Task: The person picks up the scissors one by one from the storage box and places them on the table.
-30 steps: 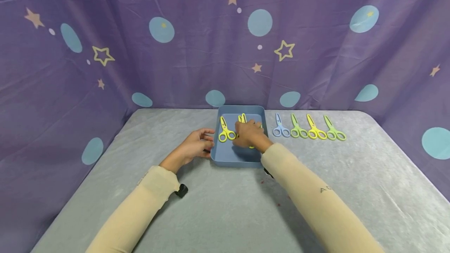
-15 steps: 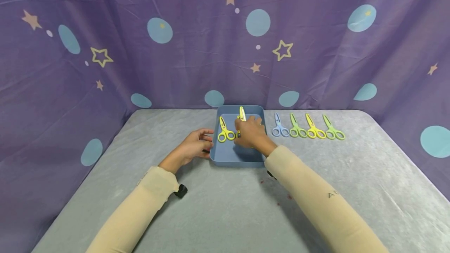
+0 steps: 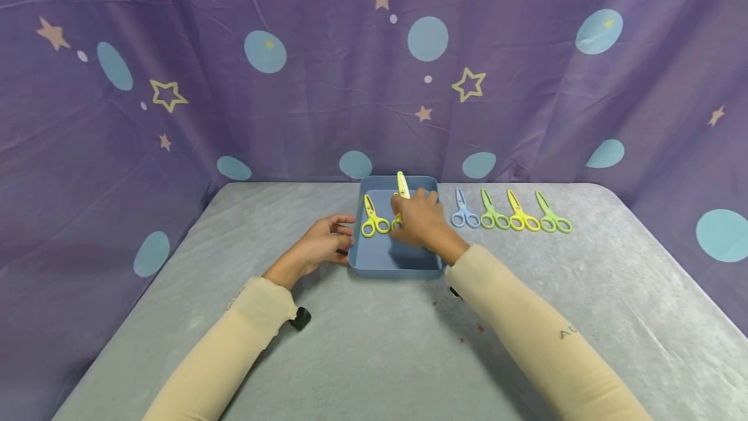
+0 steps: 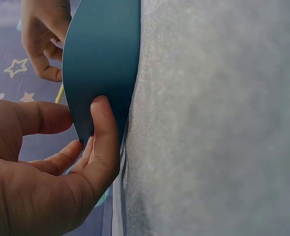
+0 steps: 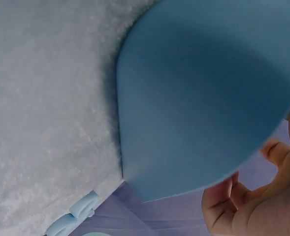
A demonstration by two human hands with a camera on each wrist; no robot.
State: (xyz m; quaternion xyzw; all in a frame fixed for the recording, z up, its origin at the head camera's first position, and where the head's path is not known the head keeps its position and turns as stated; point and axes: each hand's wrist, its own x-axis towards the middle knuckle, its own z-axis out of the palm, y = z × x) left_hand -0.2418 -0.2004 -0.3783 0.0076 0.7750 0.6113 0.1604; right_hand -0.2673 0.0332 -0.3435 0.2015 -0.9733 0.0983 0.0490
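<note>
A shallow blue tray stands at the back middle of the table. My left hand is at its left side, fingertips resting on the outer wall and rim, as the left wrist view shows. Over the tray, my right hand grips yellow scissors, blades pointing away from me and handles hidden by the hand. Another pair of yellow scissors lies in the tray's left half. Between that pair and my right hand, part of a further pair shows, mostly covered by the fingers.
Right of the tray lies a row of scissors: a blue pair, a green pair, a yellow pair and another green pair. A purple patterned curtain hangs behind the grey cloth-covered table.
My right hand has lifted a yellow pair of scissors up from the others in the tray, its blades now reaching the tray's far rim in view. My left hand keeps its place.
</note>
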